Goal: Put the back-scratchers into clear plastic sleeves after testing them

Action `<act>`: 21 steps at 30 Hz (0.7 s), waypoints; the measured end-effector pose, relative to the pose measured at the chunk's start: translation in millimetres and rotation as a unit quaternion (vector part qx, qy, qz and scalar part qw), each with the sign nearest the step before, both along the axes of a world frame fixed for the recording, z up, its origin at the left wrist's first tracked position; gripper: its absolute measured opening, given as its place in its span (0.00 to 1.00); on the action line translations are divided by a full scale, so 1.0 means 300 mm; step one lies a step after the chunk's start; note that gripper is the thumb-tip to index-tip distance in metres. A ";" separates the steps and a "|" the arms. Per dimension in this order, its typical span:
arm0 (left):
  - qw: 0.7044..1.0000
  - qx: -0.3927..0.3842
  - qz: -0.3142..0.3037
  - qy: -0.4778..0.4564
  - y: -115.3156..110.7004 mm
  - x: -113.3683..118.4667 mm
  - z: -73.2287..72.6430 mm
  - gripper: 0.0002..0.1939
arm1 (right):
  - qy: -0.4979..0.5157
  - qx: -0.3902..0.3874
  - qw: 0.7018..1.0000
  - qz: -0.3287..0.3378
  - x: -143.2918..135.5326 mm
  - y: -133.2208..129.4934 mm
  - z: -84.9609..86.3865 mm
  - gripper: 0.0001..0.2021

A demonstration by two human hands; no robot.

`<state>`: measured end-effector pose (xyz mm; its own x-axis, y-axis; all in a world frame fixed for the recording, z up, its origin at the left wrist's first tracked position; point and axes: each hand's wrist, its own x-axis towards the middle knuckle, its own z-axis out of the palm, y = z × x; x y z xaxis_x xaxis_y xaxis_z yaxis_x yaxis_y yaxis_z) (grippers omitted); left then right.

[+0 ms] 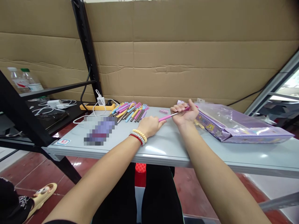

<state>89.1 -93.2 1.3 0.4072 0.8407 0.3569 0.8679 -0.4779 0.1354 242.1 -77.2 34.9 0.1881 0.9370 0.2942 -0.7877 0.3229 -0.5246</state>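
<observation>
Above the middle of the table, a slim pink-handled utensil (165, 118) with a metal shaft spans my two hands. My left hand (149, 126) is closed round its pink handle end. Curled fingers of my right hand (185, 115) grip the far part, where a darker pink tip shows by the thumb; the utensil's head is not clear. To the left of my hands lies a pile of colourful forks (130, 111) with metal shafts, in pink, blue, yellow and purple. A small pink packet-like piece (163, 111) rests between the pile and my right hand.
A purple cartoon-printed box (224, 130) with clear plastic stands at the right. On the left are a blurred-out purple item (100, 130), a yellow power strip (98, 106) and white cables. Cardboard (175, 53) walls the back. Another person's slipper (43, 196) shows at lower left.
</observation>
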 end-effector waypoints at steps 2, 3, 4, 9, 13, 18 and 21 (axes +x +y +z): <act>1.000 -0.005 -0.005 -0.003 -0.001 0.004 -0.003 0.34 | 0.023 0.014 1.000 -0.010 0.024 -0.004 0.008 0.23; 1.000 -0.009 -0.007 -0.004 -0.002 0.005 -0.004 0.35 | 0.025 0.016 0.999 -0.014 0.032 -0.004 0.008 0.23; 1.000 -0.013 -0.007 -0.004 -0.003 0.007 -0.004 0.35 | 0.022 0.015 0.999 -0.019 0.037 -0.002 0.006 0.23; 1.000 -0.012 0.010 0.008 -0.014 0.012 -0.002 0.34 | -0.001 0.005 0.998 -0.058 0.022 0.020 -0.011 0.26; 1.000 -0.007 0.024 0.014 -0.019 0.011 0.001 0.35 | -0.024 -0.008 0.996 -0.084 -0.006 0.028 -0.013 0.27; 0.999 -0.002 0.033 0.015 -0.015 0.011 -0.011 0.34 | 0.004 -0.040 0.996 -0.076 -0.027 0.032 -0.024 0.24; 0.999 0.002 0.031 0.029 -0.009 0.014 -0.019 0.32 | 0.001 -0.046 0.997 -0.062 -0.038 0.040 -0.044 0.24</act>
